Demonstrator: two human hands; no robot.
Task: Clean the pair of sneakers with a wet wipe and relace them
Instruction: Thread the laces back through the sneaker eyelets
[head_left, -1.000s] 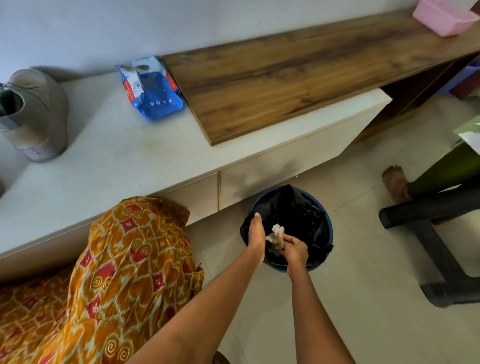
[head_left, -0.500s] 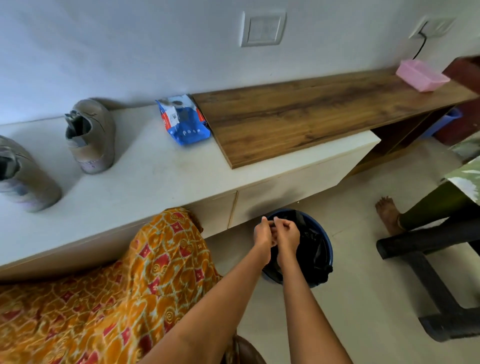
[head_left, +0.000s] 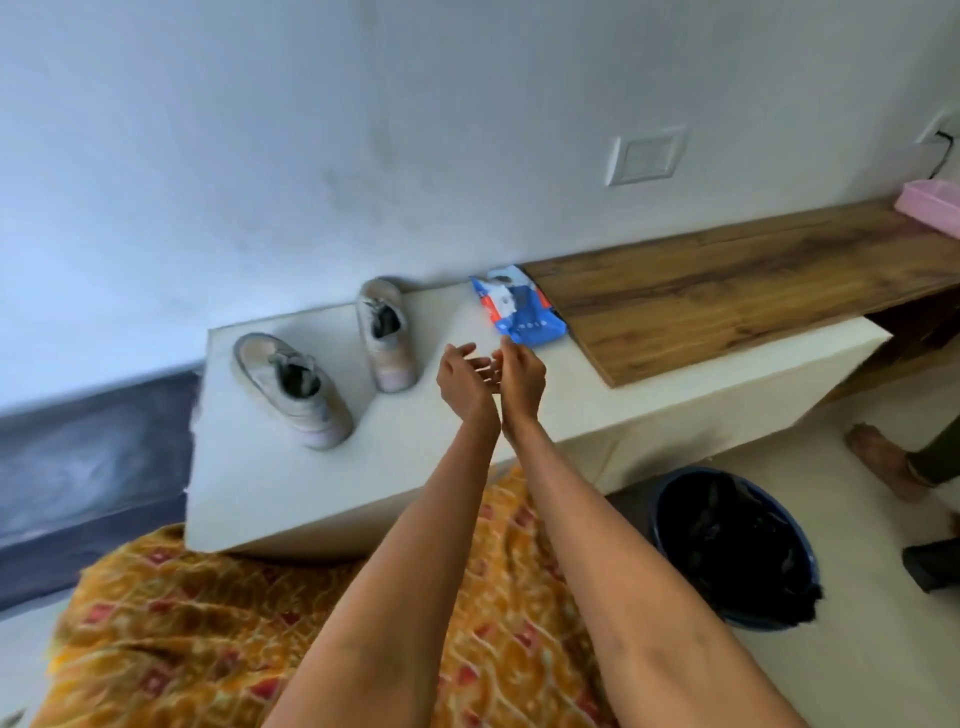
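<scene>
Both hands were raised together over the white cabinet top, wrists almost touching. The left hand had its fingers loosely spread and half curled, palm turned toward the other hand, and it held nothing. The right hand was likewise relaxed and empty, its fingers bent gently toward the left palm; whether the fingertips of the two hands actually met could not be told. Just beyond the right hand, near its fingertips, lay the blue wet wipe pack, flat on the cabinet top and touching the edge of the wooden shelf board. To the left of the left hand stood the nearer sneaker, upright with its opening facing up and no laces visible in it. Further left of it, apart from the first, sat the second sneaker, angled and also without visible laces. Below and to the right of the right forearm, on the floor, stood a blue bin lined with a black bag. A pink tray rested far to the right on the wooden board. Under both forearms spread an orange patterned garment.
</scene>
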